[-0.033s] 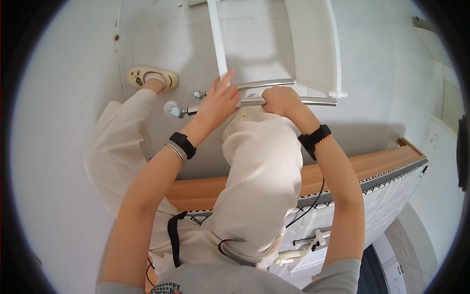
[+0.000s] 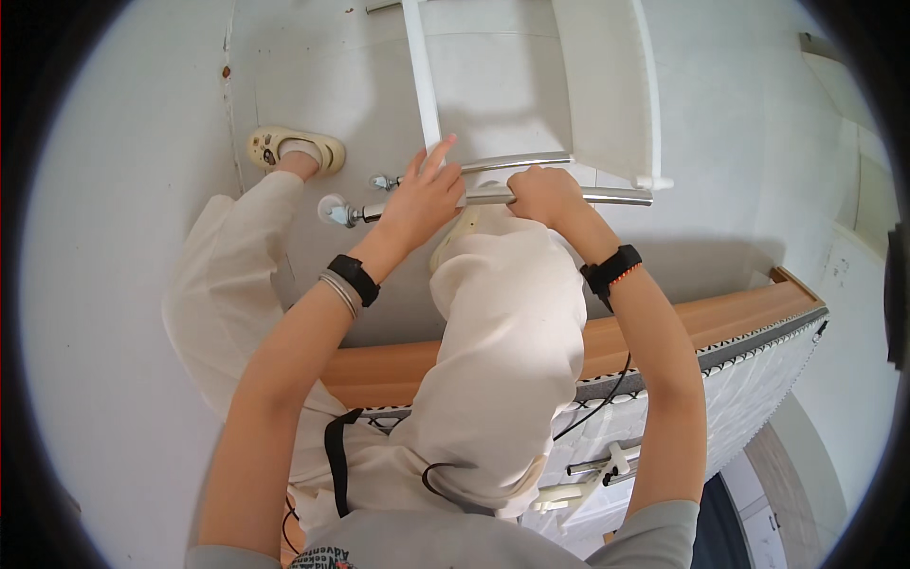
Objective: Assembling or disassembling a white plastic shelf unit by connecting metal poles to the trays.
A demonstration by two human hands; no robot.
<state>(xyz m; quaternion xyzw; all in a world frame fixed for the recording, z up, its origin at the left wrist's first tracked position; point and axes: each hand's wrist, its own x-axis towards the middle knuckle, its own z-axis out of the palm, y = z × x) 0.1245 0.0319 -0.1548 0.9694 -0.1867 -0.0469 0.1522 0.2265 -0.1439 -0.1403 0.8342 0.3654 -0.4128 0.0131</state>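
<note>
Just beyond the cream-trousered knee (image 2: 507, 261), the shiny silver metal tube (image 2: 489, 196) runs left to right under both hands; the right hand (image 2: 548, 196) is clamped around it, while the left hand (image 2: 425, 202), nearer the white caster wheel (image 2: 334, 211), spreads its fingers, grip unclear.

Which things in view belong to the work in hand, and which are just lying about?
Seemingly in use:
- chrome tube, in the right hand's grip
- white bar, at the left hand
- caster

Apparently just there:
- wooden edge
- quilted cover
- white fitting
</note>
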